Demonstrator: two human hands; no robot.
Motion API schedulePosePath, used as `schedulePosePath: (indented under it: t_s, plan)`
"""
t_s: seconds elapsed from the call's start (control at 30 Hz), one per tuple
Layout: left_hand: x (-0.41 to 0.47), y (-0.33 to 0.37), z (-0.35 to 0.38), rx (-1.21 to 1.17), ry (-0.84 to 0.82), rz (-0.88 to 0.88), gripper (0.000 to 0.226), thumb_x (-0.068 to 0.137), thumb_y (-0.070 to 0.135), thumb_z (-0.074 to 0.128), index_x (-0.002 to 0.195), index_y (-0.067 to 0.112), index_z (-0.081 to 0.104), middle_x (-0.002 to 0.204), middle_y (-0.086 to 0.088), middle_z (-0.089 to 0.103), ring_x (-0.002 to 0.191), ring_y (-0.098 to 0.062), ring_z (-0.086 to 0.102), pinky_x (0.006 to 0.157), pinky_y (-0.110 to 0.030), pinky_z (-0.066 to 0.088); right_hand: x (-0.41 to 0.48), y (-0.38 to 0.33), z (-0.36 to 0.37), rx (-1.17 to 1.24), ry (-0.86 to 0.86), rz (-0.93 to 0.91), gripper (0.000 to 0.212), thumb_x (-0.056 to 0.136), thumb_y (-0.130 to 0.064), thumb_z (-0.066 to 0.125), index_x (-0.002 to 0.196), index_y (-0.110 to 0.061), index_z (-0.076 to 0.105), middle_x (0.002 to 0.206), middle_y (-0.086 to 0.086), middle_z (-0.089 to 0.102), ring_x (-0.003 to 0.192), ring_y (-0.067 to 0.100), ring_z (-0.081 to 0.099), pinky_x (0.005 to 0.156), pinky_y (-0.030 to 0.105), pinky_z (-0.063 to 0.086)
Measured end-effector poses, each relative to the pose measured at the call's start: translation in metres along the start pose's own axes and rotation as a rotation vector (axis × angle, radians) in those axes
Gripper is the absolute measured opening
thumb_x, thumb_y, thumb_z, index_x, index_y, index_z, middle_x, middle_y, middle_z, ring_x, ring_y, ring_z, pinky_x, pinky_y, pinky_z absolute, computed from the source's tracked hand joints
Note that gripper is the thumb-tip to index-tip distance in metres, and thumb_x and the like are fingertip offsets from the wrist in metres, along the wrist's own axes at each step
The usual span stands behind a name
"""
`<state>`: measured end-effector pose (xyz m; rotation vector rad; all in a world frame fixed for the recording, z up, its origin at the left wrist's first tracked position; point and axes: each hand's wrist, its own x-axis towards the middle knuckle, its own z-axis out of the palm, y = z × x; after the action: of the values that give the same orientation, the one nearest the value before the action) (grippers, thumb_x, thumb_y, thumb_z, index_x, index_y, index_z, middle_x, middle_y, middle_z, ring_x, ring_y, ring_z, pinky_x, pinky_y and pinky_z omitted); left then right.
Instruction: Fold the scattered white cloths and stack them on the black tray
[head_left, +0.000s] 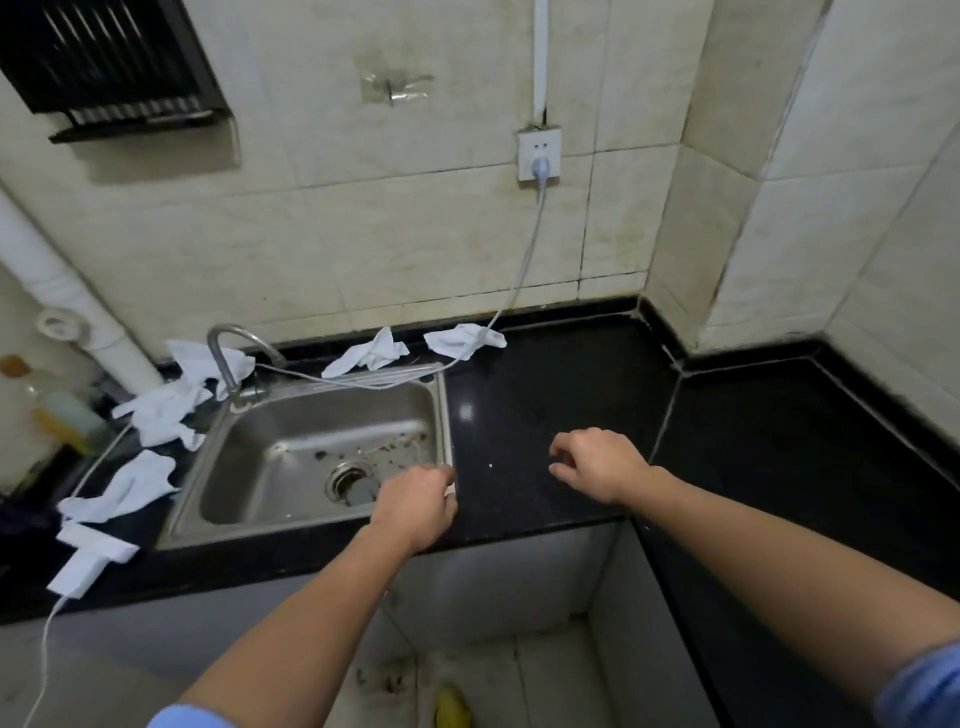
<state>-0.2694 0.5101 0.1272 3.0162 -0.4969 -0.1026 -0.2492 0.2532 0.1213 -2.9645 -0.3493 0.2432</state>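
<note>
Several crumpled white cloths lie on the black countertop around the sink. One cloth and another lie behind the sink by the wall. Further cloths lie by the tap, left of the sink and at the front left. My left hand hovers at the sink's right rim with fingers loosely curled and holds nothing I can make out. My right hand hangs over bare counter, fingers relaxed and empty. I cannot pick out a black tray on the counter.
A steel sink with a curved tap is set into the counter. A white cable runs from the wall socket across the cloths and the sink's back rim. A white block sits front left. A black rack hangs on the wall.
</note>
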Motion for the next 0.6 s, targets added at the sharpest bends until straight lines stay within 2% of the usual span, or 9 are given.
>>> schedulePosePath:
  t_s: [0.3, 0.43, 0.6]
  plan:
    - [0.152, -0.087, -0.006, -0.073, -0.035, 0.062, 0.020, 0.088, 0.031, 0.045, 0.096, 0.016, 0.057, 0.097, -0.005, 0.063, 0.092, -0.028, 0.061, 0.074, -0.036, 0.048, 0.158, -0.001, -0.019, -0.013, -0.032, 0.114, 0.028, 0.093, -0.045, 0.051, 0.114, -0.028, 0.057, 0.105, -0.005, 0.062, 0.093, 0.017, 0.060, 0.076, 0.035, 0.051]
    - [0.198, -0.108, 0.000, -0.095, -0.081, 0.074, 0.020, 0.090, 0.031, 0.044, 0.096, 0.016, 0.056, 0.098, -0.005, 0.061, 0.093, -0.028, 0.060, 0.075, -0.037, 0.049, 0.210, 0.001, -0.023, -0.020, -0.048, 0.136, 0.028, 0.093, -0.043, 0.051, 0.115, -0.026, 0.057, 0.105, -0.003, 0.062, 0.092, 0.018, 0.060, 0.074, 0.035, 0.051]
    - [0.234, -0.123, 0.023, -0.153, -0.115, 0.032, 0.019, 0.091, 0.031, 0.046, 0.097, 0.017, 0.058, 0.097, -0.004, 0.062, 0.091, -0.025, 0.060, 0.071, -0.034, 0.045, 0.293, 0.010, -0.023, -0.021, -0.049, 0.119, 0.035, 0.093, -0.039, 0.051, 0.124, -0.023, 0.054, 0.117, 0.004, 0.055, 0.101, 0.024, 0.059, 0.080, 0.038, 0.050]
